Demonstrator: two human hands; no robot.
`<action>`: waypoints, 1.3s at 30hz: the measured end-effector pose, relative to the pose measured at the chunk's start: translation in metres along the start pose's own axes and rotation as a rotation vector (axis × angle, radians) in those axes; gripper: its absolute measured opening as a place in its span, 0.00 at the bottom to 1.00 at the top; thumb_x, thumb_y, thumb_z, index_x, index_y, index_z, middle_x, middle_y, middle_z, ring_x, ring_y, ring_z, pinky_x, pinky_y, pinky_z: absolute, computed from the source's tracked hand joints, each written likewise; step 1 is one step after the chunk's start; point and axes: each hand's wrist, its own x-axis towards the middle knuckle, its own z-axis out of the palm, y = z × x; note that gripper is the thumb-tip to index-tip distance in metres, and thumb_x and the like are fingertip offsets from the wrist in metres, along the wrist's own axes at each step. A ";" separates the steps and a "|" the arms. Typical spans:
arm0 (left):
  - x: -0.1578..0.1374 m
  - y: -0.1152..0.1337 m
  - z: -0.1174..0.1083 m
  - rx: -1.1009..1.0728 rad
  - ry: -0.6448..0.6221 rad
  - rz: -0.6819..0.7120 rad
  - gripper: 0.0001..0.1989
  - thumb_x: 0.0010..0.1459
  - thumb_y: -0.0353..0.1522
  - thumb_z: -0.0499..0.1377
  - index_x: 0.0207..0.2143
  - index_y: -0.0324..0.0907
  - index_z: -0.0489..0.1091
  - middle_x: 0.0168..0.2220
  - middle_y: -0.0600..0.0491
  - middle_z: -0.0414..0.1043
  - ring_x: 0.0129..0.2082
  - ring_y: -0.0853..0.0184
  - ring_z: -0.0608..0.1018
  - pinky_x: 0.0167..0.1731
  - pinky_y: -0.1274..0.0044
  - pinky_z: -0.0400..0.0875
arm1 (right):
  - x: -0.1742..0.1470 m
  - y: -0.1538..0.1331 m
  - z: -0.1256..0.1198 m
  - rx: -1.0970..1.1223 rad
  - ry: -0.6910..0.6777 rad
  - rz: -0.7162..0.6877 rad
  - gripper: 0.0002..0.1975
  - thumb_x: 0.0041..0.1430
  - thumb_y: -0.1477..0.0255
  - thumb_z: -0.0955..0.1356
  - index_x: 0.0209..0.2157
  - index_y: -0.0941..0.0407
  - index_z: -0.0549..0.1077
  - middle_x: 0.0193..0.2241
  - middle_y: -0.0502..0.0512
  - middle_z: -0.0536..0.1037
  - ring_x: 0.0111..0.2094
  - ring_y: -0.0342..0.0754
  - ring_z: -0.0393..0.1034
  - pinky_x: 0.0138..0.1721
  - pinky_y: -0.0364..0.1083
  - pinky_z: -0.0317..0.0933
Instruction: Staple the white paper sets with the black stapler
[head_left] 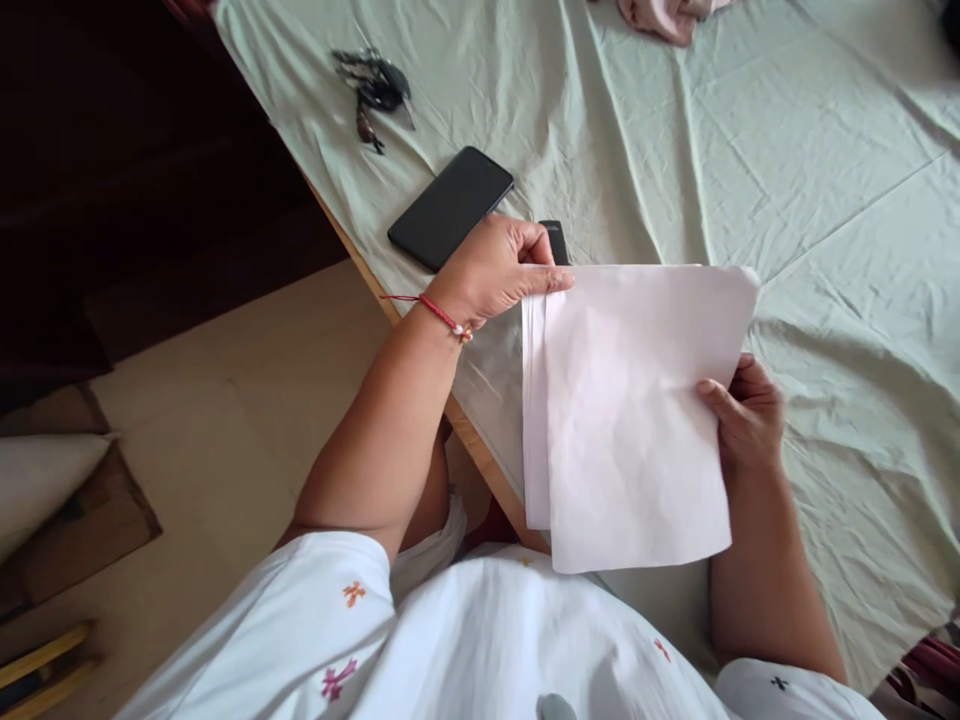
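Several white sheets of paper [637,420] are held up between my two hands, over the near edge of the cloth-covered surface. The front sheet sits a little to the right of those behind it, whose left edges show. At the top left corner my left hand [502,265] pinches the sheets, thumb in front and fingers behind. My right hand [746,415] grips the right edge, its thumb on the front face and the other fingers partly hidden behind. Just beyond my left hand lies a black phone [452,205]. A small black object [554,240] is partly covered by the paper.
A pale green cloth [825,200] with wrinkles covers the surface, and its wooden edge [480,450] runs diagonally on the left. A bunch of keys [379,88] lies at the far left. Pinkish fabric [667,15] is at the top. Below on the floor is a flattened brown cardboard piece [112,510].
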 end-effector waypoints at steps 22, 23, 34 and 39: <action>-0.003 0.008 -0.009 -0.091 -0.167 0.024 0.15 0.56 0.34 0.70 0.23 0.39 0.69 0.22 0.59 0.62 0.25 0.76 0.62 0.29 0.78 0.59 | 0.003 0.009 -0.002 -0.085 0.074 0.034 0.16 0.41 0.66 0.84 0.32 0.56 0.84 0.33 0.53 0.86 0.29 0.44 0.76 0.33 0.45 0.74; -0.004 0.009 -0.011 -0.068 -0.184 0.000 0.15 0.58 0.36 0.68 0.24 0.38 0.70 0.22 0.59 0.62 0.24 0.77 0.63 0.29 0.78 0.60 | 0.003 0.009 -0.001 -0.083 0.090 0.032 0.16 0.41 0.66 0.84 0.32 0.56 0.84 0.33 0.54 0.86 0.29 0.45 0.76 0.34 0.46 0.74; -0.002 0.005 -0.023 -0.023 -0.159 -0.100 0.09 0.58 0.31 0.68 0.26 0.38 0.76 0.21 0.57 0.69 0.19 0.76 0.63 0.24 0.76 0.62 | 0.004 0.009 0.001 -0.053 0.088 0.034 0.15 0.42 0.67 0.83 0.34 0.56 0.85 0.32 0.52 0.86 0.27 0.43 0.75 0.32 0.43 0.73; -0.001 0.006 -0.020 -0.084 -0.140 -0.072 0.13 0.56 0.32 0.72 0.23 0.40 0.74 0.19 0.58 0.65 0.21 0.76 0.61 0.21 0.75 0.58 | 0.004 0.009 0.000 -0.076 0.086 0.038 0.16 0.42 0.66 0.83 0.34 0.54 0.85 0.32 0.50 0.85 0.27 0.42 0.74 0.31 0.43 0.72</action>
